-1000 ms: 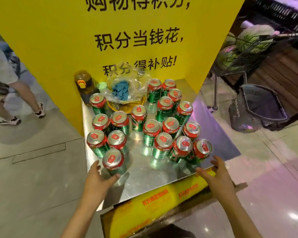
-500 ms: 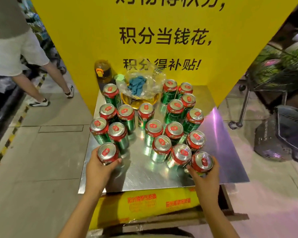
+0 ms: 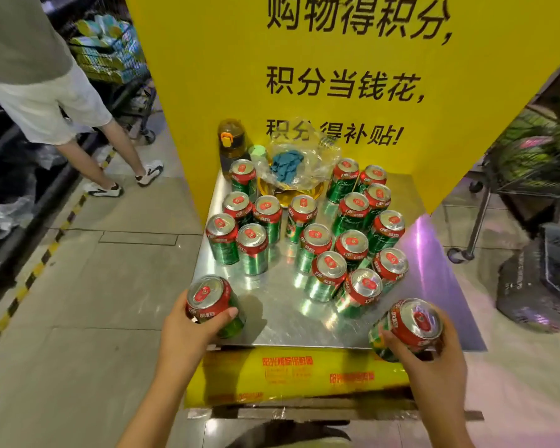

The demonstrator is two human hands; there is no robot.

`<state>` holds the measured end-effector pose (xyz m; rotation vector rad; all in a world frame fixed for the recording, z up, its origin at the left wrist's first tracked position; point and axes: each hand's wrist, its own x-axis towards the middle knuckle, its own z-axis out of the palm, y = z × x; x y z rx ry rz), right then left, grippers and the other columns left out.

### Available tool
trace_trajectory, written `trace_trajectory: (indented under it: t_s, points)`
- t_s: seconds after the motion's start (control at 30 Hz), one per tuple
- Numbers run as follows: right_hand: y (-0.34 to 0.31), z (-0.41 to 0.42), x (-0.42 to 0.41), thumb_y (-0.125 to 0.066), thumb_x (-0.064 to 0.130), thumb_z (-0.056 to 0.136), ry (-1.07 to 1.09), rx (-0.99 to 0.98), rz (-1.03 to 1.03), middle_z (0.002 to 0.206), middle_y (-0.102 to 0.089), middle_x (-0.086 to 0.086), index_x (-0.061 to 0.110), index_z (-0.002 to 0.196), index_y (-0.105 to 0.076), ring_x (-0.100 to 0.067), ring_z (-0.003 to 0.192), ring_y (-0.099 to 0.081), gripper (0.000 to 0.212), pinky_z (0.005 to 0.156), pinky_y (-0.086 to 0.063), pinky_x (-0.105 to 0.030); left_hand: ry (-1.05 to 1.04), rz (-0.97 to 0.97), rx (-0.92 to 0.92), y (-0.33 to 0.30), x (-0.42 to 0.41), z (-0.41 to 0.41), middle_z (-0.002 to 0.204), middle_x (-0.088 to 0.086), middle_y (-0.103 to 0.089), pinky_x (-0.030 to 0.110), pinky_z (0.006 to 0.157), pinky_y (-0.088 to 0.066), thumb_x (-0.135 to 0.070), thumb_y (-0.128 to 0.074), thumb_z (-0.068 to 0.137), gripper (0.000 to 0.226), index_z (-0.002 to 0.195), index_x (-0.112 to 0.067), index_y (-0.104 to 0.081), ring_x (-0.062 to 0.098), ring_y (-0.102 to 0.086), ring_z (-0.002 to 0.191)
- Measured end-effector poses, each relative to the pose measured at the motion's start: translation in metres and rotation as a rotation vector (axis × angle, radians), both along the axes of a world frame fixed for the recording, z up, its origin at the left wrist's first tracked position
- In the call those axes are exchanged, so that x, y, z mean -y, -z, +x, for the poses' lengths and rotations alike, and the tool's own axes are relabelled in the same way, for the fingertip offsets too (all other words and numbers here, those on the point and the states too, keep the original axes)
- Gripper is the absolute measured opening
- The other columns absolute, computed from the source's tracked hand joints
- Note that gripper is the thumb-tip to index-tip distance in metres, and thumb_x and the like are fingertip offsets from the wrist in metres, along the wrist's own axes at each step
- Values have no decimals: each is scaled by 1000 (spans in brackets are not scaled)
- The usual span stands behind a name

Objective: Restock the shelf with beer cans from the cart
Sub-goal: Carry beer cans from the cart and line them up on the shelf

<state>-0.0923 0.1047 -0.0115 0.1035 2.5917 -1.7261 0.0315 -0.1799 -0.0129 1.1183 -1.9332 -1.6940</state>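
Both hands (image 3: 188, 331) (image 3: 434, 367) grip cans (image 3: 210, 302) (image 3: 411, 324); seemingly firmly.

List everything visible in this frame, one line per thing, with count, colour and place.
beer cans: sixteen standing, green with red tops, on the metal platform
held beer cans: two, green and red, one in the left hand, one in the right hand
metal platform: one, silver, centre
sign: one, yellow with black writing, behind the cans
bottle: one, amber with orange clasp, back left of the platform
plastic bag: one, clear, blue cloth inside, at the back
yellow box: one, below the platform's front edge
bystander: one, pale shorts, upper left
hands: two, left hand, right hand, each gripping a can
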Motion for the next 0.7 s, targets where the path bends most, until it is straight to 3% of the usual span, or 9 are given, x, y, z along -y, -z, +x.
trace_trajectory:
  t_s: [0.1, 0.27, 0.4, 0.53, 0.6, 0.7]
  points:
    - [-14, 26, 25, -86, 17, 62, -97, -31, -43, 112, -62, 5, 28, 122, -53, -14, 103, -59, 70, 89, -50, -35, -6, 12, -59, -22, 16, 32, 100, -13, -62, 13, 67, -43, -12, -81, 66, 56, 112, -27, -53, 2, -58, 91]
    - [-30, 70, 95, -84, 5, 62, -313, -12, -144, 110, -59, 14, 24, 122, -51, 0, 97, -60, 71, 73, -51, -10, -112, -13, -86, -53, 49, 105, 102, -12, -62, 14, 70, -43, -14, -81, 65, 59, 115, -27, -54, 3, -59, 93]
    - [-32, 111, 160, -85, 2, 59, -518, 81, -190, 107, -62, 8, 34, 103, -53, -7, 97, -61, 63, 78, -51, -20, -291, -23, -89, -64, 80, 175, 105, -14, -58, 17, 71, -44, -23, -82, 59, 68, 118, -27, -49, 2, -56, 94]
    - [-35, 160, 228, -86, 0, 56, -728, 120, -200, 100, -67, 18, 39, 104, -55, 2, 95, -62, 69, 77, -49, -10, -448, -32, -100, -72, 109, 252, 100, -13, -60, 17, 68, -42, -24, -82, 61, 55, 105, -35, -52, 1, -56, 91]
    - [-40, 189, 266, -86, 1, 55, -842, 142, -198, 97, -67, 27, 41, 103, -56, 7, 94, -62, 68, 81, -48, -14, -533, -44, -97, -76, 123, 291, 95, -16, -58, 16, 66, -40, -22, -81, 63, 46, 93, -38, -50, 0, -54, 88]
    - [-43, 236, 321, -87, 16, 50, -1015, 171, -202, 105, -66, 17, 39, 107, -56, 1, 100, -61, 69, 89, -47, -25, -693, -55, -113, -79, 140, 350, 92, -18, -58, 16, 65, -39, -14, -79, 67, 41, 87, -37, -51, -2, -54, 83]
